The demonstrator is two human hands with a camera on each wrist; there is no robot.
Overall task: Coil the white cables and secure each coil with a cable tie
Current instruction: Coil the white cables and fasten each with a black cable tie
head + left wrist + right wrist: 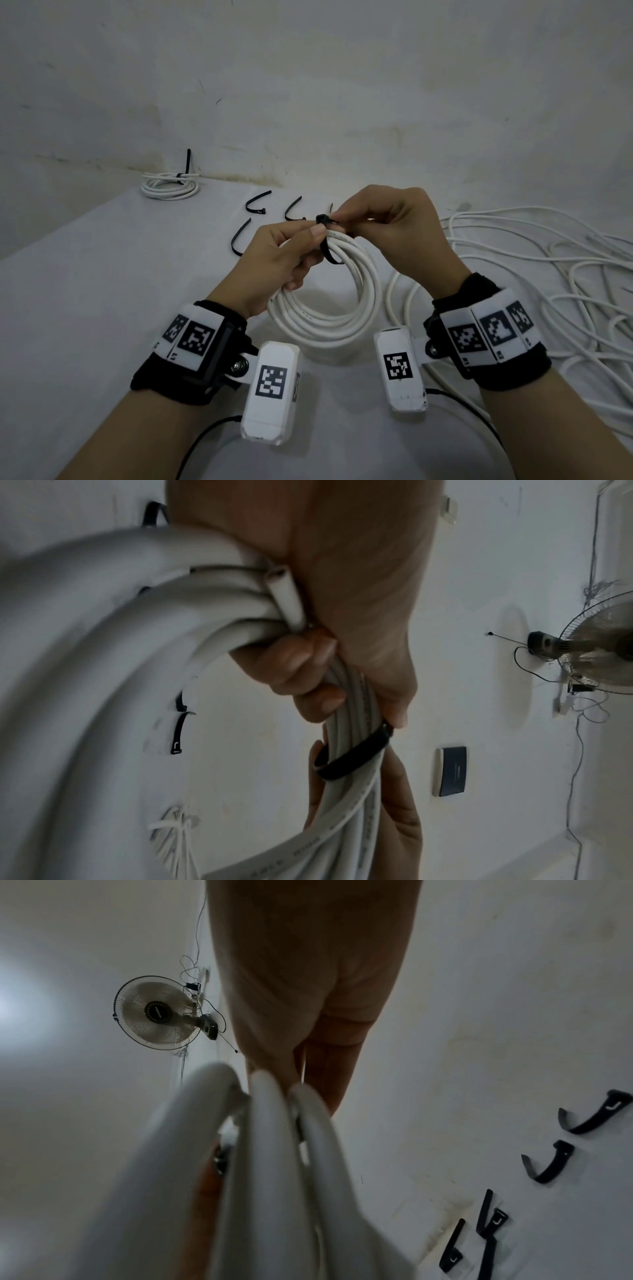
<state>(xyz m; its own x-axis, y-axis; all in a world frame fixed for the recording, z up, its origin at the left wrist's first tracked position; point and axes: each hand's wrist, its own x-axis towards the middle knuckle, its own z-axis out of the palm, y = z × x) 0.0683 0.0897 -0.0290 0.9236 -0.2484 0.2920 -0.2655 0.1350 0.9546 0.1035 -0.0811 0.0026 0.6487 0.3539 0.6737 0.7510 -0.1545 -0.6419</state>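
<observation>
A white cable coil (329, 301) hangs above the table in front of me. My left hand (284, 253) grips its top left, fingers curled round the bundled strands (346, 729). A black cable tie (327, 240) is wrapped round the bundle just beside that grip, seen as a black band (352, 753) in the left wrist view. My right hand (383, 222) pinches the tie's head (322, 218) at the top of the coil. In the right wrist view the coil's strands (267, 1150) blur across the front and hide the fingertips.
A tied white coil (170, 183) lies at the table's far left by the wall. Several loose black ties (255, 205) lie behind my hands. Loose white cable (548, 274) sprawls over the right side. A wall fan (157, 1012) hangs off to the right.
</observation>
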